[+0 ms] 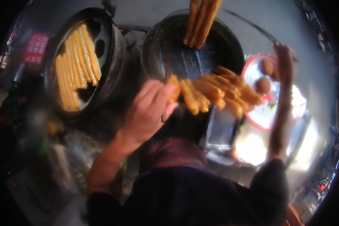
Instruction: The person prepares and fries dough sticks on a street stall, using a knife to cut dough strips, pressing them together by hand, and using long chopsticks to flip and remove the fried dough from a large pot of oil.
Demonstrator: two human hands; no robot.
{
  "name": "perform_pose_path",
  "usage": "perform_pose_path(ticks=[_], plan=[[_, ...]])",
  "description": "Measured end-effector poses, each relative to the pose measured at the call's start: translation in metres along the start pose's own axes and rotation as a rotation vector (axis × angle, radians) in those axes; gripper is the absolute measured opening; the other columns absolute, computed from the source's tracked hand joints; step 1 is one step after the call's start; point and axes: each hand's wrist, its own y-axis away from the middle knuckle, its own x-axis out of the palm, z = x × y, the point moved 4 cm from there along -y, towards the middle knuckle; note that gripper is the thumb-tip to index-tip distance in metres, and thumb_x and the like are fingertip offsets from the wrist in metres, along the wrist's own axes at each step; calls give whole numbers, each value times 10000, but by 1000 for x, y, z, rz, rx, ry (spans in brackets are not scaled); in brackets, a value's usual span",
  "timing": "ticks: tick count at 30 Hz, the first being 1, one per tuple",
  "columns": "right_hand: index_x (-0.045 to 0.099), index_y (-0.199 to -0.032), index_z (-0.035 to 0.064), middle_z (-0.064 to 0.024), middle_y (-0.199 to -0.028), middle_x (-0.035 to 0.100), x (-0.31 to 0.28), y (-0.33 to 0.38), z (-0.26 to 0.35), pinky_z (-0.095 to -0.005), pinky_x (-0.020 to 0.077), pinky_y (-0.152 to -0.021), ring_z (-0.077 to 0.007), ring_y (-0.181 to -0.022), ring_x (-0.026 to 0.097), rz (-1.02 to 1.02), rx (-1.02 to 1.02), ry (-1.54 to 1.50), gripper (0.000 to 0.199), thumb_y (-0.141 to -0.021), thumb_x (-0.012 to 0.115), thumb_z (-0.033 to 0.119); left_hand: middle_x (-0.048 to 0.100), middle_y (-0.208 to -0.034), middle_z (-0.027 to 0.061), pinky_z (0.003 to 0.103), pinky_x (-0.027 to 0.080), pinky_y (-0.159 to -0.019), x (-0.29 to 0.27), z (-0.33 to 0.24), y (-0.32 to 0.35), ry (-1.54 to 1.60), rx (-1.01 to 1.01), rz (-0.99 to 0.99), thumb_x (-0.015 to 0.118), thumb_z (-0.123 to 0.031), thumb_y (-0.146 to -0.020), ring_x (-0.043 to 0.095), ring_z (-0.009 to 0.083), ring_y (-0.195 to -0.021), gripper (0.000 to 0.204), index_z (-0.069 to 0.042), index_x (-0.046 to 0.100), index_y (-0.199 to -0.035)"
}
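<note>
The long fried dough sticks (214, 92) were golden orange-yellow, as were those in the dark round metal basket (115, 56). The round plate (252, 71) had a red rim and carried brown balls (266, 67). The sleeves (199, 196) were dark purple.

Fried dough sticks (214, 92): golden, matt, rough blistered crust. Wire-mesh basket (192, 49): dark metal, fine weave, dull. Round drum (113, 56) at left: grey metal, brushed, faint sheen on wall; second batch of sticks (76, 64) inside, same crust. Red-rimmed plate (252, 116): glossy, looks plastic; brown balls (266, 67) on it, matt. Sleeve (184, 199): dark cloth, soft, matt. Long thin rod (252, 26) at right hand (284, 64): dark, material unclear.
</note>
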Motion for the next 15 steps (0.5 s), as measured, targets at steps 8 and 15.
perform_pose_path(ticks=[8, 15], plan=[[572, -1233, -84, -316, -1188, 666, 29, 7, 24, -522, 524, -1103, -455, -1196, 644, 52, -13, -224, 252, -1064, 540, 100, 692, -1008, 141, 362, 541, -761, 8, -4, -1, 105, -6, 57, 917, -114, -696, 656, 293, -875, 556, -5, 652, -1172], [606, -1203, -74, -285, -1180, 679, 12, 1, 29, -511, 520, -1111, -436, -1190, 652, 120, -50, -221, 237, -1054, 571, 107, 707, -1055, 132, 287, 454, -717, -15, 10, 0, 242, -111, -125, 615, -554, -994, 559, 165, -820, 618, 39, 677, -1154]])
